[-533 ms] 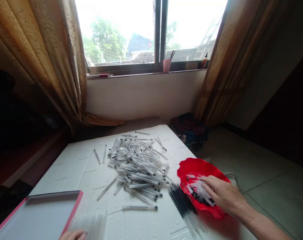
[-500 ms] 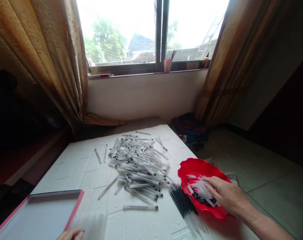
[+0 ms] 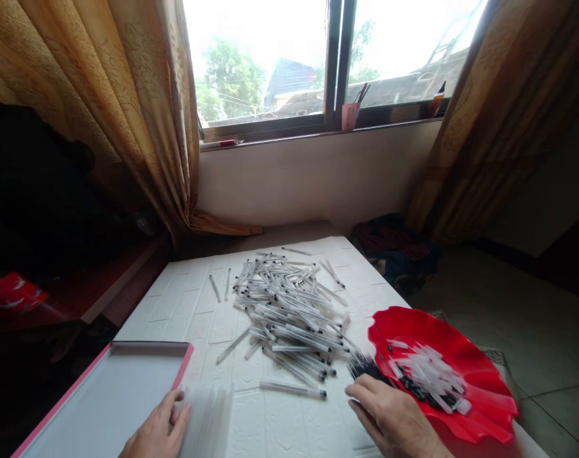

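From the head camera, your right hand [image 3: 389, 416] lies knuckles-up on the bundle of dark refills [image 3: 363, 367] just left of the red bowl [image 3: 480, 407]; the fingers curl down over the near end of the bundle, but whether they pinch a refill I cannot tell, since the fingertips are hidden under the hand. Your left hand [image 3: 158, 429] rests flat and open, holding nothing, between the corner of the pink-rimmed tray [image 3: 177, 375] and a faint, blurred row of clear tubes [image 3: 208, 413] that it touches. The likeliest slip, as I judge it, is at the right: the refills are thin and lie loose, so a sideways drag of your palm could fan them out or roll them under the bowl, and the bowl itself hangs partly over the right edge of the white table [image 3: 194, 305], where a nudge from your wrist could tip the small caps [image 3: 427, 375] in it onto the floor. On the left, a careless sweep could scatter the clear tubes or push them against the tray's rim. The big heap of pen barrels [image 3: 289, 312] sits mid-table, well apart from both hands, with one single barrel [image 3: 293, 388] lying just ahead of your right fingers. Open room lies in the bare strip between your two hands and along the far left of the table; the right and near edges give you little margin.
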Demonstrator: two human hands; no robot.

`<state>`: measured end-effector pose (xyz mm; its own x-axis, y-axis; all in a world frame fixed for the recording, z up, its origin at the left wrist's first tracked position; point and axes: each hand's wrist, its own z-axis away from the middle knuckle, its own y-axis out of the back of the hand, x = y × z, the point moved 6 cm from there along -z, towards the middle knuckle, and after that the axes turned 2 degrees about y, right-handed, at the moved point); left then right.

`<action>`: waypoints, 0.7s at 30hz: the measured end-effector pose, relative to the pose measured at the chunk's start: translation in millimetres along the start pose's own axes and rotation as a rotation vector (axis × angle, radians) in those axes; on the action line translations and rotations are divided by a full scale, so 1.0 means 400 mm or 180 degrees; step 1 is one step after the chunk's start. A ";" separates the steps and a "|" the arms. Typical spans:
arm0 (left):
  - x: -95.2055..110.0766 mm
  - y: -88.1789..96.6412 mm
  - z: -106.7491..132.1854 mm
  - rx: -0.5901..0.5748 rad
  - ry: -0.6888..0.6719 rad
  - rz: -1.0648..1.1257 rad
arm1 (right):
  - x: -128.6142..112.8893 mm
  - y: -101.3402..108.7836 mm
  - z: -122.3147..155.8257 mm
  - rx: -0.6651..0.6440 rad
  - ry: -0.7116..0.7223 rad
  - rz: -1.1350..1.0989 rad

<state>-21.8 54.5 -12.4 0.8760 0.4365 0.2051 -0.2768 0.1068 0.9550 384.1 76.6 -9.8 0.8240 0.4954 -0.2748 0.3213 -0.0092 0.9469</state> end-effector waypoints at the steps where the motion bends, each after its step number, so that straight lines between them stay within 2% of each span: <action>1: 0.009 0.005 0.004 -0.0004 0.0013 -0.0049 | -0.021 -0.023 -0.012 -0.0035 -0.0002 0.0002; 3: 0.017 0.007 0.007 -0.0078 0.0087 -0.0158 | -0.042 -0.063 -0.033 -0.0111 -0.0151 0.0048; 6: 0.015 -0.005 0.008 -0.0207 0.0192 -0.0297 | -0.042 -0.103 -0.051 -0.0348 -0.0486 0.0143; 11: 0.010 -0.016 0.017 -0.0212 0.0122 -0.0251 | -0.039 -0.134 -0.055 -0.0581 -0.0592 0.0198; 16: 0.012 -0.013 0.031 -0.0246 0.0131 -0.0252 | -0.032 -0.149 -0.049 -0.0507 -0.0554 0.0070; 21: 0.020 -0.015 0.040 0.0015 -0.0082 -0.0313 | -0.030 -0.149 -0.033 -0.0247 -0.0597 -0.0551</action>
<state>-6.9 43.1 -13.0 0.9087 0.4012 0.1156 -0.1872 0.1438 0.9718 349.0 82.5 -60.9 0.8343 0.3140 -0.4531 0.4343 0.1318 0.8911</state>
